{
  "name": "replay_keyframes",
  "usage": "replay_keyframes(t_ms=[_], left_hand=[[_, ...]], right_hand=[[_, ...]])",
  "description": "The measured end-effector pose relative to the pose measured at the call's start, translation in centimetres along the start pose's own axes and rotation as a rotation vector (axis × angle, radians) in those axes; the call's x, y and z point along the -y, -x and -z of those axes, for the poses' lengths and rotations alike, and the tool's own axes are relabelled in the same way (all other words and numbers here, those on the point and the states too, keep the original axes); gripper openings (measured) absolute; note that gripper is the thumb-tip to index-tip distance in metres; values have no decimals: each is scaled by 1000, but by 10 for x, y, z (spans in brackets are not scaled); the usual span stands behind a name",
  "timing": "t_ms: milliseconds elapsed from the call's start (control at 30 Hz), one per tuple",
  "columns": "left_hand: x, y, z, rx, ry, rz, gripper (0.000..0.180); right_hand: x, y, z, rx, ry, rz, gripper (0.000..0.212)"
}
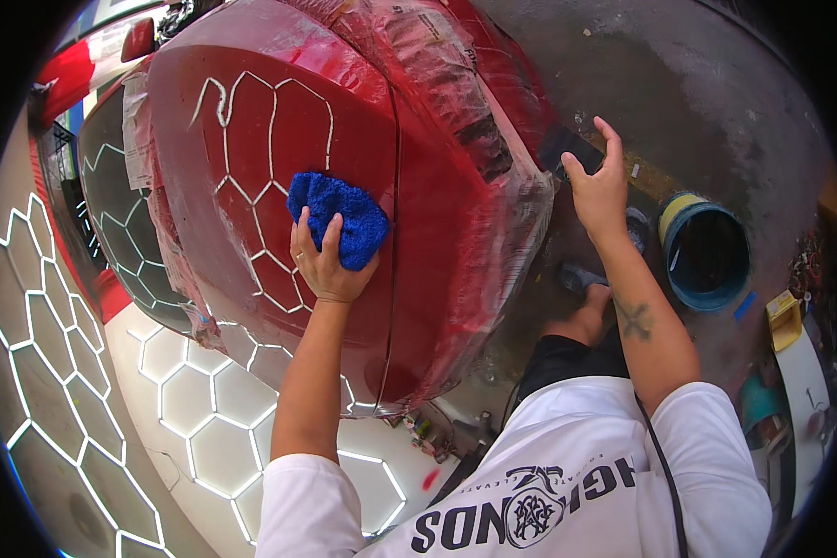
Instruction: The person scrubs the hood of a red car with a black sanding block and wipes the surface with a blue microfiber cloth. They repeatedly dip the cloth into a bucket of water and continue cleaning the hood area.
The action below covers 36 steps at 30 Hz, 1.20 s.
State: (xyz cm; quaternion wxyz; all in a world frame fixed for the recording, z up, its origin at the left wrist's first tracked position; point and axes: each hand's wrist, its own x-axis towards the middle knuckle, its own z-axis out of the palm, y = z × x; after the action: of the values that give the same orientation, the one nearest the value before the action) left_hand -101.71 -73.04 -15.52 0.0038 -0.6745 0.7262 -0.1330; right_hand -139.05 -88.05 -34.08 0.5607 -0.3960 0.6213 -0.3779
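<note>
**Even pressure on the red paint**

The blue cloth (363, 228) sits at ten o'clock in my view, bunched on the red panel (353, 112), left of the seam (396, 186). My left hand (330, 272) grips it there, fingers parted and pressed into the fabric. To wipe well, I'd flatten that bunch so more of it meets the paint, keep the pressure light and even, and overlap my strokes toward six o'clock, staying off the paper (428, 42) so its edge doesn't lift. The hexagon reflections (272, 139) make a handy guide: where their lines blur, I'd look again. Grit caught in a fold could scratch, so I'd turn to a clean face often.

My right hand (603, 195) is off the panel at two o'clock, thumb and forefinger apart; a dark piece (557, 149) shows beside the thumb, and I can't tell whether I'm holding it.

Counted: two hands, one cloth, one dark piece, one bucket (711, 304) at three, one yellow box (787, 321) just past three, two runs of paper, at twelve and ten, and two shoes (578, 277) around three.
</note>
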Motion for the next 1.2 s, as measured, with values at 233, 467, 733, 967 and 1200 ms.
replay_keyframes(t_ms=[233,467,733,967,1200], left_hand=[[-49,-78,-23,2,-21,59,85],[-82,-186,-66,-174,-9,59,47],[-35,-12,-6,109,146,-71,48],[-10,20,2,-33,47,94,82],[-10,13,3,-12,37,58,84]], right_hand=[[25,6,68,351,166,171,57],[-13,-24,74,223,-90,-52,29],[-27,-23,51,69,-17,47,28],[37,3,-44,235,-142,242,21],[54,42,-124,305,189,705,64]])
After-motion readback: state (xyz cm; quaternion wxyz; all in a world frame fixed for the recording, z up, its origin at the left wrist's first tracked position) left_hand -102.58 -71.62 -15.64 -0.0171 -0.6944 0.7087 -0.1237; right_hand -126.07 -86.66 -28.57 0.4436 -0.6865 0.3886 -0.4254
